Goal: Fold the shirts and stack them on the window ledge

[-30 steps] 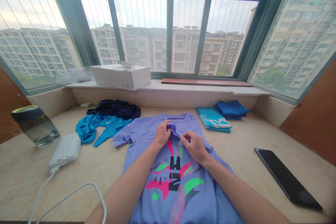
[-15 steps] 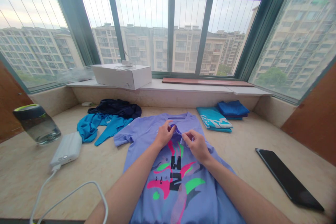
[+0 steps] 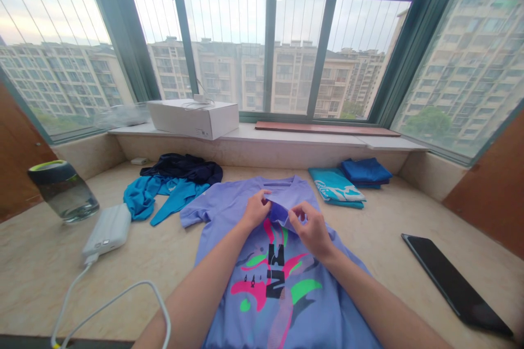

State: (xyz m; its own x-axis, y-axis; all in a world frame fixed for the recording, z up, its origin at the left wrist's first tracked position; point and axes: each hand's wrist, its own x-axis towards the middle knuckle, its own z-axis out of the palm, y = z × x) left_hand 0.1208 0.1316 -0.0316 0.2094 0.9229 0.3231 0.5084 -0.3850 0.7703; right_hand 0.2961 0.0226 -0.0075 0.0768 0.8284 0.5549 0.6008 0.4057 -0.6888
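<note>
A purple T-shirt [image 3: 229, 240] with a pink, green and black print lies on the counter, one sleeve spread to the left. Over its chest, my left hand [image 3: 257, 209] and my right hand [image 3: 311, 227] pinch a hemmed edge of the fabric that looks like the other sleeve's opening. Between them the edge is stretched apart, and the darker inside of the cloth shows. Both sets of fingertips are partly hidden by the cloth.
Crumpled dark and blue clothes [image 3: 176, 180] lie at back left, folded clothes [image 3: 338, 185] at back right. A water bottle [image 3: 65, 193] and a corded power bank [image 3: 107, 229] stand left, a black phone [image 3: 452, 281] right. A white box [image 3: 192, 120] sits on the sill.
My right hand has shifted slightly right, away from the left hand. The edge between them, bunched before, is now stretched wider and shows more of its inside.
</note>
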